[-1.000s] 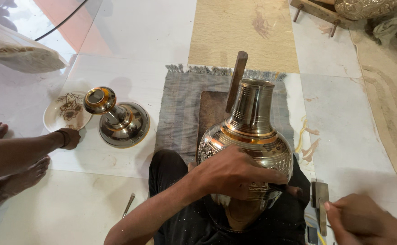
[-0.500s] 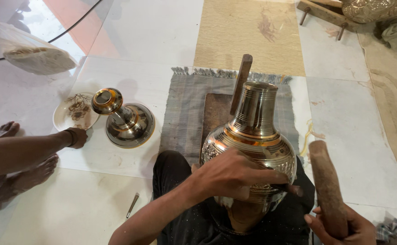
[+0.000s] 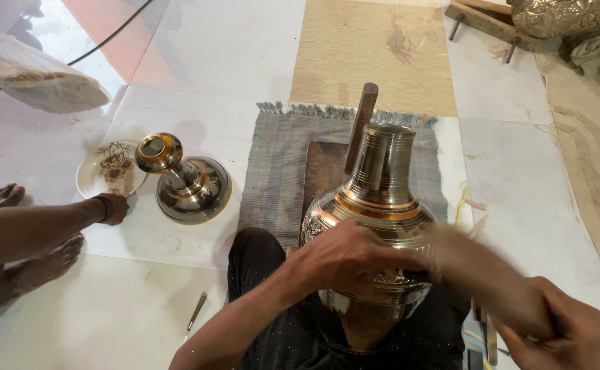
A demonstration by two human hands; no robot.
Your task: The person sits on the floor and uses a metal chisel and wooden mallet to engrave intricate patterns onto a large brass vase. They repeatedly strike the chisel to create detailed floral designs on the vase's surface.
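A shiny brass and copper pot [image 3: 375, 205] with a tall neck rests on my lap, over dark trousers. My left hand [image 3: 344, 257] lies on the pot's engraved belly with fingers curled, holding something small I cannot make out. My right hand [image 3: 564, 329] grips a thick wooden mallet [image 3: 474, 264], blurred in motion, its head near the pot's side by my left hand. A wooden stick [image 3: 360, 127] leans up behind the pot's neck.
A grey woven mat [image 3: 279, 171] with a wooden board lies ahead. A second metal vessel piece [image 3: 187, 181] and a small plate [image 3: 111, 168] stand at left, beside another person's hand [image 3: 111, 205] and feet. A thin metal tool [image 3: 196, 314] lies on the floor.
My right hand has swung the mallet from upright at the right down toward the pot's side. My left hand has stayed on the pot's belly.
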